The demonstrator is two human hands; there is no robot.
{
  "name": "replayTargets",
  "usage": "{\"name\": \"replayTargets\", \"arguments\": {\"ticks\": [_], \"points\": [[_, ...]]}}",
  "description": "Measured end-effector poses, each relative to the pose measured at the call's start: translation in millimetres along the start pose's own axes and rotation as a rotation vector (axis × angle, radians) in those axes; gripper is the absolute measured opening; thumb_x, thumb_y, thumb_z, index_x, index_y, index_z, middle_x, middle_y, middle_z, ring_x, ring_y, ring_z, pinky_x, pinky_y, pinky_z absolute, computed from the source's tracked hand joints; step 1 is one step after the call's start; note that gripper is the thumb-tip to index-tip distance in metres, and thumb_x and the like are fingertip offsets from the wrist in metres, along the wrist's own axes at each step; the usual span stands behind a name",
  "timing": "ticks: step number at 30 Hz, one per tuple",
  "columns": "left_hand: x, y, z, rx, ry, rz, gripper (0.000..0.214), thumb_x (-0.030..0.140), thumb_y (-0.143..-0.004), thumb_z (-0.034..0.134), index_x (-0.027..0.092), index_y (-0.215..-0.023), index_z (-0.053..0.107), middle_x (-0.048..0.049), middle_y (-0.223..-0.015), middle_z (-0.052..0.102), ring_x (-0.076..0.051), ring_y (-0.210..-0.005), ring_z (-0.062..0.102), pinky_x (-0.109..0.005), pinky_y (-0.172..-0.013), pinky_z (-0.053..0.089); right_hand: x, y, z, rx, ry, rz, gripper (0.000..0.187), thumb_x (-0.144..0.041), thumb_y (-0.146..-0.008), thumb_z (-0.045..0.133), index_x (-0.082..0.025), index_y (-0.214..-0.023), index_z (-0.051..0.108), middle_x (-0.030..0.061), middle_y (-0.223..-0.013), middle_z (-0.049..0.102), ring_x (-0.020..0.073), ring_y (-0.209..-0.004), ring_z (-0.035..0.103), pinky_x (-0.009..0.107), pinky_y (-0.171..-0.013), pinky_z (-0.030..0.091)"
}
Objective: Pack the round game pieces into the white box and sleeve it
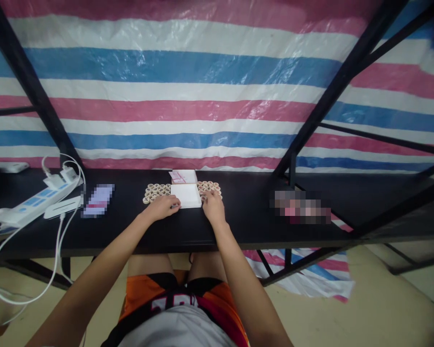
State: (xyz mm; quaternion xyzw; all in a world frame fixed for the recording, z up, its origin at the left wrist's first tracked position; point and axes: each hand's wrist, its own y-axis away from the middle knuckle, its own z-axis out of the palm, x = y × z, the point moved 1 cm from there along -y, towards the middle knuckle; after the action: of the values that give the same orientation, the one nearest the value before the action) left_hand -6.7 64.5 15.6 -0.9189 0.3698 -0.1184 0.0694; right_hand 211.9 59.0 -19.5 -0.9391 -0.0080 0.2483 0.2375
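A shallow white box (185, 196) lies open on the black table, with its lid part (185, 176) folded out behind it. Left of the box are rows of round Chinese chess pieces (155, 191) with dark characters; round pieces with reddish characters (209, 185) sit to its right. My left hand (162, 207) is at the box's front left corner, thumb and fingers curled together; whatever is between them is too small to make out. Over the front of the right-hand pieces rests my right hand (213, 206), fingers somewhat apart and bent down, partly covering pieces.
A phone with a blurred screen (99, 200) lies left on the table (253, 212). Beyond it are a white power strip (39, 198), a white flat device (63, 207) and looping cables. A blurred item (302, 207) lies right. Black frame bars and striped sheeting (188, 67) stand behind.
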Motion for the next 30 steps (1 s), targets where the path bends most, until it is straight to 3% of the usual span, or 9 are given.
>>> {"name": "replayTargets", "arguments": {"ticks": [4, 12, 17, 22, 27, 30], "points": [[2.6, 0.6, -2.5, -0.002, -0.012, -0.001, 0.022, 0.029, -0.088, 0.045, 0.020, -0.091, 0.065, -0.0046, -0.091, 0.065, -0.018, -0.082, 0.060, -0.026, -0.071, 0.041, -1.6, 9.0, -4.8, -0.041, 0.014, -0.031, 0.033, -0.007, -0.078, 0.047, -0.018, -0.103, 0.066, 0.0135, -0.109, 0.056, 0.0253, -0.098, 0.052, 0.034, -0.081, 0.044], [4.5, 1.1, -4.8, 0.002, -0.050, 0.002, 0.018, 0.026, -0.085, 0.047, 0.019, -0.088, 0.063, -0.0046, -0.088, 0.065, -0.018, -0.079, 0.059, -0.027, -0.068, 0.040, 2.1, 8.9, -1.5, -0.004, 0.056, -0.096, 0.015, -0.016, -0.080, 0.051, -0.016, -0.089, 0.063, 0.0136, -0.098, 0.059, 0.0248, -0.094, 0.052, 0.035, -0.083, 0.042], [6.5, 0.8, -5.8, -0.006, -0.025, -0.019, 0.017, 0.026, -0.084, 0.048, 0.020, -0.087, 0.063, -0.0044, -0.088, 0.065, -0.018, -0.079, 0.059, -0.027, -0.069, 0.040, 11.2, 6.2, 0.9, -0.042, -0.108, -0.129, 0.014, -0.019, -0.081, 0.048, -0.020, -0.082, 0.062, 0.0054, -0.082, 0.062, 0.0197, -0.079, 0.054, 0.030, -0.075, 0.042], [7.5, 0.8, -6.0, -0.009, -0.022, -0.023, 0.018, 0.026, -0.084, 0.047, 0.020, -0.088, 0.064, -0.0046, -0.088, 0.065, -0.018, -0.079, 0.060, -0.027, -0.069, 0.041, 15.6, 5.4, 0.8, -0.033, -0.224, -0.058, 0.013, -0.024, -0.079, 0.050, -0.021, -0.081, 0.063, 0.0033, -0.083, 0.063, 0.0164, -0.069, 0.054, 0.028, -0.069, 0.042], [6.3, 1.1, -5.1, -0.005, -0.001, -0.012, 0.019, 0.027, -0.085, 0.047, 0.020, -0.090, 0.065, -0.0046, -0.089, 0.065, -0.018, -0.079, 0.060, -0.027, -0.070, 0.041, 10.5, 3.8, -7.7, 0.089, -0.354, 0.052, 0.018, -0.033, -0.082, 0.051, -0.019, -0.085, 0.063, 0.0048, -0.083, 0.064, 0.0165, -0.069, 0.056, 0.029, -0.072, 0.044], [7.3, 0.9, -5.8, -0.007, 0.011, -0.012, 0.020, 0.027, -0.085, 0.048, 0.020, -0.089, 0.065, -0.0046, -0.089, 0.065, -0.018, -0.077, 0.060, -0.027, -0.070, 0.041, 1.0, 4.5, -9.6, 0.089, -0.382, -0.078, 0.020, -0.033, -0.084, 0.051, -0.018, -0.089, 0.063, 0.0060, -0.091, 0.065, 0.0165, -0.074, 0.057, 0.029, -0.076, 0.044]]}}
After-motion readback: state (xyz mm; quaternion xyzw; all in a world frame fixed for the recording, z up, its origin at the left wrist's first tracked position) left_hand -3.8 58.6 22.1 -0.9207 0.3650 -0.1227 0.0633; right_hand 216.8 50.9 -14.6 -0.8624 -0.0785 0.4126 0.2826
